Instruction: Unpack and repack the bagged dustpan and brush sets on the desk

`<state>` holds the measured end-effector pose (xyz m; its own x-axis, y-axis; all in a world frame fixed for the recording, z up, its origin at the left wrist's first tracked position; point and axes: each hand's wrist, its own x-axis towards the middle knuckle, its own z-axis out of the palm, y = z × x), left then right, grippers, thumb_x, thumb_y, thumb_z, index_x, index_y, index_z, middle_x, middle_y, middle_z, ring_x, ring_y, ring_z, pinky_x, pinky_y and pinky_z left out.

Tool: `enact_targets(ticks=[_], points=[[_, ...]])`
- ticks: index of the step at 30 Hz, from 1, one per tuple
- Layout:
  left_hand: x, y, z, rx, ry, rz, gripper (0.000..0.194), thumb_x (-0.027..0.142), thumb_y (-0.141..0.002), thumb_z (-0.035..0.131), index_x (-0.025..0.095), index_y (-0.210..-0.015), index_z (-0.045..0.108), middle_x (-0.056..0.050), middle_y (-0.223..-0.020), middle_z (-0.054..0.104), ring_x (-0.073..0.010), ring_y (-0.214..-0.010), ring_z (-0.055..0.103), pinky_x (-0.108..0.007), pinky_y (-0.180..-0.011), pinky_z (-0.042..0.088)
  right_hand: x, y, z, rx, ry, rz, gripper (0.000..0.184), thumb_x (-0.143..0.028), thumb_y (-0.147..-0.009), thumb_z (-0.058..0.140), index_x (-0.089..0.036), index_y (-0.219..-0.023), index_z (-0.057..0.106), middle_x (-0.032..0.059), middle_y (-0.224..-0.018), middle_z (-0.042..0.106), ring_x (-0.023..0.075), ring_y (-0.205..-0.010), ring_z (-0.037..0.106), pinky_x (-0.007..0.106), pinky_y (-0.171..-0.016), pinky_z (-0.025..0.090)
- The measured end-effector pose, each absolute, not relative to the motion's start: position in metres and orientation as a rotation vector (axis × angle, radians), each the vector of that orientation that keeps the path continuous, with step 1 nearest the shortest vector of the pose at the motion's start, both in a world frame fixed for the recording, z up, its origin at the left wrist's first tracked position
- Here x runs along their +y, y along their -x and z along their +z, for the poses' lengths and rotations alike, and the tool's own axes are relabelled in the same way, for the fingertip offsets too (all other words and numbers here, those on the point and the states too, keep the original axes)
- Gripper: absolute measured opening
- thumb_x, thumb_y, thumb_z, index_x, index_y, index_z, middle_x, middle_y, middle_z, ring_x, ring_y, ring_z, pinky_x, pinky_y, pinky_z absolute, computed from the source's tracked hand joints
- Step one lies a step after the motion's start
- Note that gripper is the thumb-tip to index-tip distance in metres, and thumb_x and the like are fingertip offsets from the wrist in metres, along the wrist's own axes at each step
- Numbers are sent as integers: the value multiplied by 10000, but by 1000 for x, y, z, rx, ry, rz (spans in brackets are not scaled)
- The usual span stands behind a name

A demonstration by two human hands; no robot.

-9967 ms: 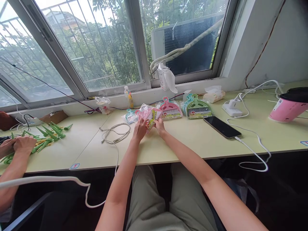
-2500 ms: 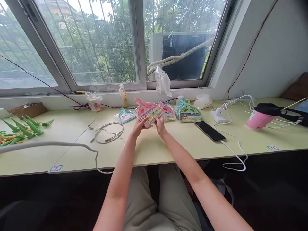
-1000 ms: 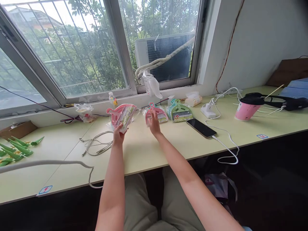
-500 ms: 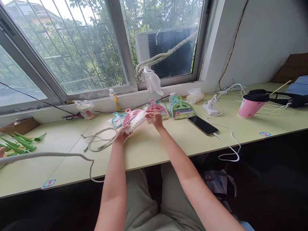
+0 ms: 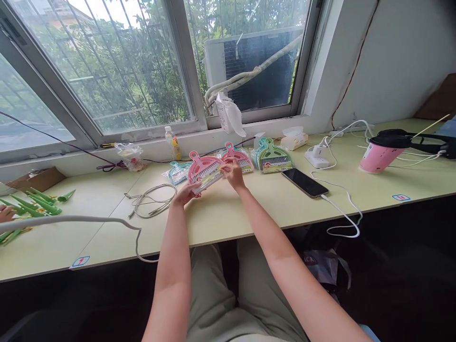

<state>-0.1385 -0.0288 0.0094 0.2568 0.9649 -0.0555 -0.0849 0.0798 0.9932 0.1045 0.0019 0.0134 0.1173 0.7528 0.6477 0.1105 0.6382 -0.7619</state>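
Observation:
Between my hands, just above the table, is a pink dustpan and brush set [image 5: 204, 170] in a clear wrapper, tilted with its handle away from me. My left hand [image 5: 185, 193] grips its lower left corner. Fingers of my right hand [image 5: 233, 175] pinch the right end of its lower edge. Behind my right hand lies another pink dustpan set [image 5: 244, 159]. To the right of that one are green dustpan sets [image 5: 273, 156] in wrappers, overlapping. A teal dustpan set [image 5: 177, 173] lies to the left, partly covered by the held one.
A coiled cable [image 5: 151, 202] lies left of my hands. A phone [image 5: 305, 183] on a white cord, a power adapter [image 5: 318, 157] and a pink cup [image 5: 381, 152] are on the right. A bottle [image 5: 173, 143] stands by the window. Another person's hand [image 5: 5, 213] is beside green pieces [image 5: 42, 202].
The held dustpan set has turned so that its pink face and handle show towards me; before, it was tilted more edge-on. The view has shifted slightly.

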Motion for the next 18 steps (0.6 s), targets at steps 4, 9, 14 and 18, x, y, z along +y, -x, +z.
enact_targets(ticks=[4, 9, 14, 18], points=[[-30, 138, 13, 983, -1246, 1016, 364, 305, -814, 773, 137, -1098, 618, -100, -824, 714, -125, -513, 597, -235, -452, 484, 2, -104, 14, -1301, 715, 641, 109, -333, -726, 838, -250, -718, 768, 81, -1274, 611, 280, -1237, 566, 466, -1089, 517], [-33, 137, 15, 991, -1301, 1013, 444, 340, -808, 776, 144, -1156, 584, -54, -775, 694, -121, -486, 577, -254, -468, 485, 4, -104, 14, -1320, 777, 659, 277, -514, -697, 844, -249, -770, 808, 76, -1289, 619, 259, -1171, 620, 410, -950, 606], [-32, 134, 14, 996, -1265, 1113, 425, 288, -791, 764, 154, -1154, 588, -31, -777, 677, -122, -510, 593, -240, -464, 471, 5, -103, 16, -1381, 889, 410, 210, -428, -837, 762, -234, -760, 785, 79, -1209, 679, 243, -1132, 646, 407, -984, 565], [-30, 136, 10, 1023, -1176, 1120, 333, 250, -792, 751, 142, -1087, 642, -45, -817, 691, -122, -596, 628, -225, -527, 513, 3, -101, 17, -1531, 997, 290, 170, -296, -955, 633, -205, -832, 708, 80, -964, 749, 246, -1076, 673, 402, -995, 502]])
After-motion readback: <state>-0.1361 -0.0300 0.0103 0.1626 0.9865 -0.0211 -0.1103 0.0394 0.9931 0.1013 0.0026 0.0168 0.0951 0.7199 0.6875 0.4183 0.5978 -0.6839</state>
